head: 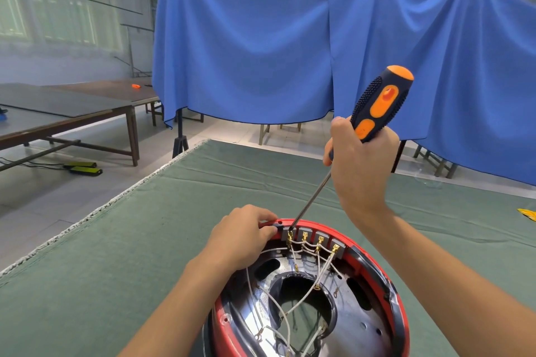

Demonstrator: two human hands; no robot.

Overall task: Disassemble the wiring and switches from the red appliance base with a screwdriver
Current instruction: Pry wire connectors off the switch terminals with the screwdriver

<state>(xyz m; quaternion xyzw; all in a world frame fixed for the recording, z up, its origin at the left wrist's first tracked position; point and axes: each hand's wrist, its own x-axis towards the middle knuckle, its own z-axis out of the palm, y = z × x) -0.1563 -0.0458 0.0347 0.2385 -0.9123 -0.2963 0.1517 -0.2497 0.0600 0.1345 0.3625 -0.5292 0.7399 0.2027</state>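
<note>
The red appliance base (pixel 374 258) lies upside down at the near edge of the green table, its shiny metal inside showing. A row of grey switches (pixel 314 239) with brass terminals sits on its far rim, and white wires (pixel 307 293) run from them across the opening. My left hand (pixel 243 236) grips the far-left rim beside the switches. My right hand (pixel 362 165) grips the orange and dark blue screwdriver (pixel 378 104), held slanting. The shaft's tip touches the base at the leftmost switch (pixel 290 230).
The green cloth table (pixel 179 220) stretches ahead, with its left edge close by. A yellow object (pixel 529 213) lies at the right edge. A blue curtain (pixel 290 38) hangs behind. Dark tables (pixel 72 107) stand at the left, one with a small orange item (pixel 135 86).
</note>
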